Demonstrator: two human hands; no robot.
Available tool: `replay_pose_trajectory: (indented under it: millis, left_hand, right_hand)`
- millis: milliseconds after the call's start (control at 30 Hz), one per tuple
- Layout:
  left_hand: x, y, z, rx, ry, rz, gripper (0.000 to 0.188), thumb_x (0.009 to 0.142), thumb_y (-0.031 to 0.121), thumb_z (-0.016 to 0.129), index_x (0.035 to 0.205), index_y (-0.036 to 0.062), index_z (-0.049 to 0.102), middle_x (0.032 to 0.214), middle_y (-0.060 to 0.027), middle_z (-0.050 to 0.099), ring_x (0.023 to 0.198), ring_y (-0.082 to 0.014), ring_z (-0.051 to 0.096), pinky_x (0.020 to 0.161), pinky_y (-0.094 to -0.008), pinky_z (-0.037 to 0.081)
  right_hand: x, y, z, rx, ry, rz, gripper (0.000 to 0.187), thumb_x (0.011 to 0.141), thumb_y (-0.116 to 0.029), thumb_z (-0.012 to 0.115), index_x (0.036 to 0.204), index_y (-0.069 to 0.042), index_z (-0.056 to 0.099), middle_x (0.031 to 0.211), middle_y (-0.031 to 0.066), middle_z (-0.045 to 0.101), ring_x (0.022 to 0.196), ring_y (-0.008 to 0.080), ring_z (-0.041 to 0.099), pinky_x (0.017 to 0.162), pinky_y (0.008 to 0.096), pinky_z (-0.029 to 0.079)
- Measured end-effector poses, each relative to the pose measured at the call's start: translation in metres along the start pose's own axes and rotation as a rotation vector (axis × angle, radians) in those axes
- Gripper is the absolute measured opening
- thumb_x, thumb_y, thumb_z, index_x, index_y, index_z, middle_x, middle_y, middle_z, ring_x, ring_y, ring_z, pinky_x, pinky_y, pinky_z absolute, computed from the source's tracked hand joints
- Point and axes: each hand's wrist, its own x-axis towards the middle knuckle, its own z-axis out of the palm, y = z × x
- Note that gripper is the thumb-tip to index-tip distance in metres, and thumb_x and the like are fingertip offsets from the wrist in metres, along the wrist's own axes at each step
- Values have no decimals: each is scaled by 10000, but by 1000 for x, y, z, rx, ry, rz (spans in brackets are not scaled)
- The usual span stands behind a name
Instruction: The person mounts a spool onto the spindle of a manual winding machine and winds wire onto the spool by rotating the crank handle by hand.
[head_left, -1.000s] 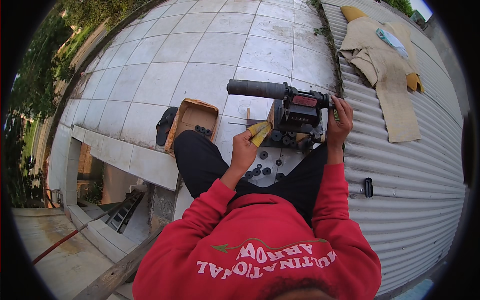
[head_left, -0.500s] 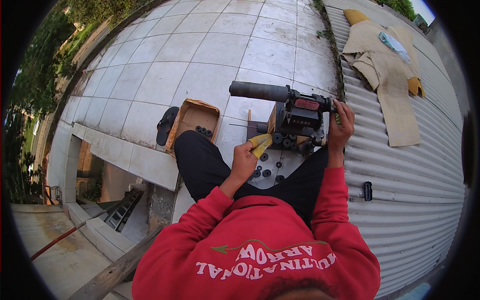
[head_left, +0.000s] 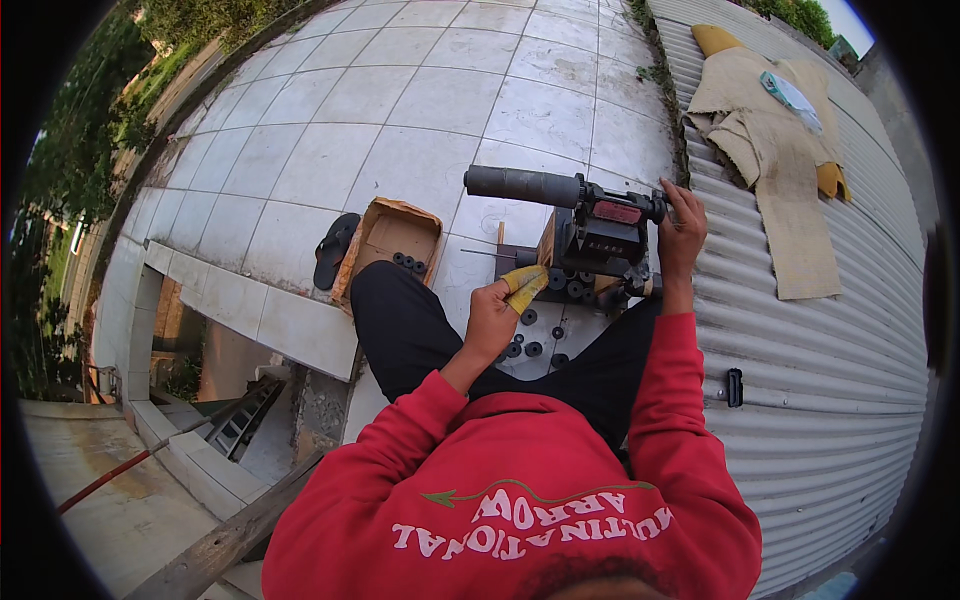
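Note:
A black machine (head_left: 610, 238) with a reddish label and a small window panel stands between my knees. A thick dark cylinder (head_left: 520, 184) sticks out from its left side. My right hand (head_left: 681, 228) is closed at the shaft end on the machine's right, fingers bent around it; the exact grip is partly hidden. In my left hand (head_left: 492, 318), closed fingers pinch a yellow cloth-like piece (head_left: 527, 284), held against the machine's lower left. Several black rings and discs (head_left: 533, 349) lie below the machine, between my legs.
An open cardboard box (head_left: 400, 228) with a few black rings stands beside my left knee, next to a dark sandal (head_left: 335, 252). Corrugated roofing (head_left: 810, 400) lies to the right, with beige sacking (head_left: 790, 220) and a small black part (head_left: 735, 388). A tiled ledge (head_left: 300, 335) drops away at left.
My right hand has shifted slightly upward at the shaft end, its fingers higher now. My left hand stays almost in place with the yellow piece.

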Motion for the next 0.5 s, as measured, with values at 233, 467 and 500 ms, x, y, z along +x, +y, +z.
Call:
replay_pose_trajectory:
  millis: [233,467,500]
  left_hand:
    - [9,-3,0,24,27,56,269,1035,23,701,1287,-56,755,1199,-103,805,1103,-113,710,999,-269,542]
    - [20,1,4,22,33,47,278,1031,18,701,1295,-55,752,1187,-104,808,1075,-105,709,976,-263,546]
    - [22,-1,5,15,46,71,272,1014,14,714,1272,-61,757,1172,-118,814,1045,-105,721,925,-268,559]
  right_hand:
    - [-23,22,24,43,-146,55,473,790,23,778,1245,-107,793,1145,138,761,1105,356,698,984,442,538]
    - [-76,22,18,38,-133,128,315,842,-5,778,1153,-58,774,1127,128,758,1117,352,697,986,444,526]
    - [-82,19,15,57,-127,149,314,855,-15,780,1165,-65,776,1133,122,756,1129,346,695,1001,442,519]
